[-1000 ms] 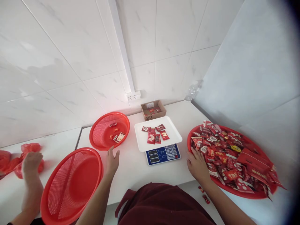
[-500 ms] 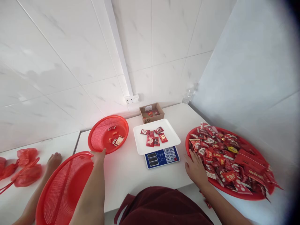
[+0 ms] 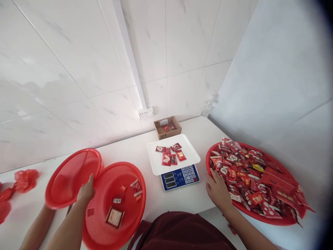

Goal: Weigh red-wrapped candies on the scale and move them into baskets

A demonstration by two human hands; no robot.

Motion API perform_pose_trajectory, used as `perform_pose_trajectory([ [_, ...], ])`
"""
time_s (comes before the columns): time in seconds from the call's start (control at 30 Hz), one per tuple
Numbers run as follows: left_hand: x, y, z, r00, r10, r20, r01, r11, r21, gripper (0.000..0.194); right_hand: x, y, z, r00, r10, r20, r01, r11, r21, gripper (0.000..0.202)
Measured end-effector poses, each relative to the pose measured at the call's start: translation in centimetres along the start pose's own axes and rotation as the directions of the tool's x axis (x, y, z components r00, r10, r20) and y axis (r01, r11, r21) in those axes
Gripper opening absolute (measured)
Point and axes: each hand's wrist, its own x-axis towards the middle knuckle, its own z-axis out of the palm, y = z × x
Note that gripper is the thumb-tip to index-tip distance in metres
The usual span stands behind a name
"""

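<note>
My left hand is closed at the front right rim of a red plastic basket, which is tilted and has nothing visible in it. Just right of it is a second red basket, holding a few wrapped packets on its bottom. My right hand lies with fingers spread at the left edge of a large red basket, heaped with red snack packets. Between my hands, several red packets lie on the white tray of a blue scale.
Another person's arm reaches in from the left, its hand hidden behind the tilted basket. Knotted red plastic bags lie at far left. A small cardboard box with packets stands behind the scale, and a clear plastic container at the wall.
The basket without packets has moved back, tilted, and the one with few packets has come nearer. My left hand has shifted left and down. The right hand stays in place.
</note>
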Motion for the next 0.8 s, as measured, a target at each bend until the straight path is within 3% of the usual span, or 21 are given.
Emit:
perform_pose_trajectory([
  [0.1,0.1,-0.8,0.1,0.983,0.176,-0.061,-0.165,0.975,0.150,0.064,0.0,0.0,-0.1,1.000,-0.011,-0.009,0.011,1.000,-0.001,0.037],
  [0.2,0.2,-0.2,-0.2,0.964,0.247,-0.095,-0.222,0.951,0.213,0.064,-0.1,0.1,-0.1,1.000,-0.018,-0.009,0.018,1.000,0.013,0.038],
  [0.37,0.4,1.9,-0.3,0.912,0.394,-0.114,-0.377,0.914,0.149,0.062,-0.1,0.3,0.1,1.000,-0.023,-0.009,0.023,1.000,0.012,0.037],
  [0.6,1.7,2.6,-1.4,0.873,0.485,-0.050,-0.476,0.870,0.132,0.055,-0.1,0.2,0.1,1.000,-0.028,-0.008,0.028,0.999,-0.021,0.036],
  [0.7,1.6,5.9,-2.6,0.860,0.495,-0.123,-0.495,0.868,0.033,0.054,-0.1,0.1,0.2,1.000,-0.012,-0.009,0.012,1.000,-0.004,0.037],
  [0.8,0.0,13.0,-2.8,0.869,0.436,-0.233,-0.483,0.850,-0.210,0.049,-0.1,0.1,0.4,1.000,-0.005,-0.012,0.005,1.000,0.002,0.038],
])
